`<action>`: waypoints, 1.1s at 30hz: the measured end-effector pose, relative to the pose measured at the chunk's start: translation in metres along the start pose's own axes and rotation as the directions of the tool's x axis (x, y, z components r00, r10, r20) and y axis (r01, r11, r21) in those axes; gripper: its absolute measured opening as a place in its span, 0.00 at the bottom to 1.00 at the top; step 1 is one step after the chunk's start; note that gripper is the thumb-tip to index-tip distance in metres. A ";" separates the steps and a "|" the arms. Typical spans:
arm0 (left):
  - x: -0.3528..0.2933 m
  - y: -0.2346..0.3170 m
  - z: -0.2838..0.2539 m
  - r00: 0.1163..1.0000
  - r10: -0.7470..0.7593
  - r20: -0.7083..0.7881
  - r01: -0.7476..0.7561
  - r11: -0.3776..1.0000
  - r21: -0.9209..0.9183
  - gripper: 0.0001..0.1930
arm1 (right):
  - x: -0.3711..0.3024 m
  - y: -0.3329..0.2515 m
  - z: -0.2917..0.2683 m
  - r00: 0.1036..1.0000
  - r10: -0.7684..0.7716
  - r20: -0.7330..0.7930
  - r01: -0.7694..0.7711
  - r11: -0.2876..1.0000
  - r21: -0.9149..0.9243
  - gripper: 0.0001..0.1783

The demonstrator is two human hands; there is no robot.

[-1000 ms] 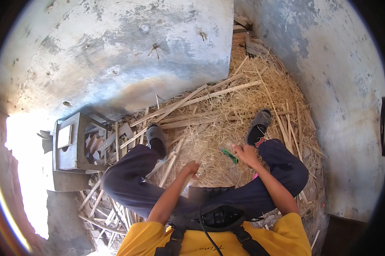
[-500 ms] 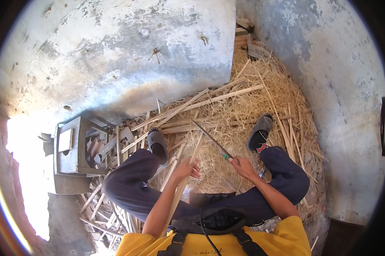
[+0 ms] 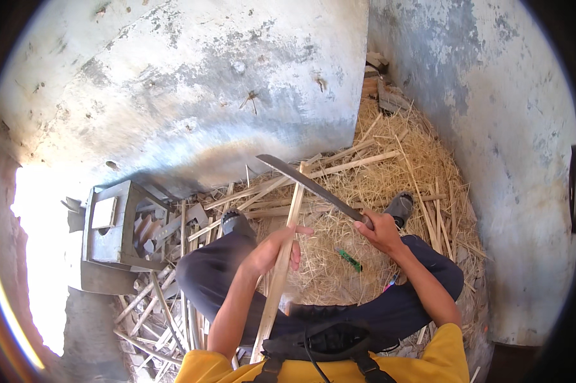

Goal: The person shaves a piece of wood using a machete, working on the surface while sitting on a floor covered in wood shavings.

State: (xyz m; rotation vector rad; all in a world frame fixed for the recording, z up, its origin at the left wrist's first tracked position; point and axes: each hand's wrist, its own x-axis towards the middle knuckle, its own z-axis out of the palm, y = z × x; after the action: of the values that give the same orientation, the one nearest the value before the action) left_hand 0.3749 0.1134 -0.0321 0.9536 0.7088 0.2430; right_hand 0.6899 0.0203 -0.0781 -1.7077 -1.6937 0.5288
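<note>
Slat: wooden slat tilted up at frame centre, lower end near lap, probably for bracing.
Left hand: fingers curled around slat, index extended; placed below blade crossing, likely for clearance.
Right hand: machete gripped by handle, blade left free.
Edge: slat's upper end crossed; contact can't be told.
Room: gap between hands over straw; left shoe near slat.

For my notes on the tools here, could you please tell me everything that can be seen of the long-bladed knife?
The long-bladed knife has a dark grey, metal-looking blade, long and slightly curved toward its tip. It slants up and leftward in the picture from the right hand, which grips its handle; the fingers hide most of that, so its material is unclear. The blade crosses in front of the pale wooden strip near its upper end; whether they touch cannot be told.
</note>
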 end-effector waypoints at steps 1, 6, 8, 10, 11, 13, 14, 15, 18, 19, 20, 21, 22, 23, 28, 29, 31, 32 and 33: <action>-0.001 0.009 0.005 1.000 0.027 -0.003 -0.027 0.999 -0.025 0.27 | 0.004 -0.004 -0.006 1.000 -0.010 -0.013 0.010 1.000 -0.014 0.23; 0.004 0.008 0.012 0.983 0.183 -0.021 -0.184 0.982 -0.042 0.21 | 0.030 -0.027 -0.036 0.996 -0.092 -0.002 0.091 0.994 -0.057 0.23; 0.003 0.002 0.021 0.956 0.245 -0.161 -0.239 0.969 0.061 0.16 | 0.039 -0.031 -0.043 0.979 -0.204 0.003 0.201 0.962 -0.186 0.23; -0.001 -0.003 0.031 0.924 0.264 -0.278 -0.230 0.962 0.150 0.16 | 0.048 -0.035 -0.044 0.967 -0.253 0.004 0.248 0.945 -0.213 0.23; -0.002 -0.005 0.034 0.832 0.437 -0.342 -0.277 0.861 0.426 0.16 | 0.052 -0.036 -0.042 0.955 -0.297 0.001 0.288 0.928 -0.237 0.24; -0.003 -0.004 0.038 0.714 0.608 -0.349 -0.264 0.694 0.670 0.15 | 0.057 -0.037 -0.039 0.960 -0.280 -0.008 0.269 0.929 -0.252 0.24; -0.004 -0.002 0.040 0.715 0.598 -0.362 -0.240 0.696 0.677 0.16 | 0.059 -0.037 -0.036 0.966 -0.258 -0.022 0.243 0.933 -0.265 0.25; -0.005 -0.001 0.040 0.717 0.588 -0.374 -0.216 0.698 0.683 0.17 | 0.061 -0.037 -0.034 0.966 -0.257 -0.023 0.243 0.934 -0.263 0.25; -0.002 -0.006 0.032 0.672 0.644 -0.366 -0.239 0.656 0.716 0.13 | 0.069 -0.047 -0.027 0.971 -0.235 -0.039 0.222 0.954 -0.200 0.24; -0.004 -0.006 0.030 0.672 0.642 -0.368 -0.236 0.657 0.716 0.13 | 0.068 -0.055 -0.027 0.959 -0.278 -0.049 0.267 0.951 -0.158 0.23; -0.004 -0.006 0.029 0.675 0.641 -0.365 -0.229 0.653 0.722 0.11 | 0.068 -0.064 -0.028 0.946 -0.318 -0.058 0.310 0.943 -0.120 0.23; -0.005 -0.006 0.028 0.676 0.639 -0.368 -0.215 0.648 0.731 0.10 | 0.068 -0.072 -0.027 0.946 -0.319 -0.054 0.311 0.943 -0.115 0.23; -0.006 -0.007 0.026 0.675 0.636 -0.374 -0.209 0.651 0.730 0.10 | 0.067 -0.079 -0.024 0.917 -0.389 -0.087 0.383 0.920 -0.084 0.24; -0.005 -0.008 0.026 0.657 0.656 -0.372 -0.218 0.637 0.740 0.08 | 0.067 -0.083 -0.024 0.882 -0.454 -0.127 0.450 0.891 -0.060 0.26; -0.006 -0.004 0.035 0.627 0.686 -0.370 -0.217 0.609 0.763 0.06 | 0.082 -0.049 -0.013 0.942 -0.331 0.046 0.334 0.933 -0.132 0.25; -0.005 -0.005 0.029 0.635 0.680 -0.368 -0.180 0.593 0.785 0.06 | 0.090 -0.047 -0.011 0.967 -0.238 0.087 0.249 0.956 -0.155 0.26; -0.008 -0.007 0.023 0.641 0.677 -0.363 -0.145 0.571 0.808 0.06 | 0.086 -0.050 -0.006 0.959 -0.271 0.077 0.282 0.926 -0.252 0.27; -0.012 -0.008 0.023 0.662 0.643 -0.386 -0.119 0.598 0.793 0.07 | 0.082 -0.054 -0.005 0.953 -0.293 0.078 0.302 0.888 -0.348 0.28; -0.013 -0.008 0.023 0.681 0.608 -0.407 -0.093 0.623 0.776 0.07 | 0.080 -0.057 -0.004 0.954 -0.290 0.077 0.298 0.889 -0.349 0.28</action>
State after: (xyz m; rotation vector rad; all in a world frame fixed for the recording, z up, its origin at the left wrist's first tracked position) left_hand 0.3794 0.0870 -0.0243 1.8325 1.2933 0.7501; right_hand 0.6578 0.0944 -0.0222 -1.6393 -2.1188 0.1002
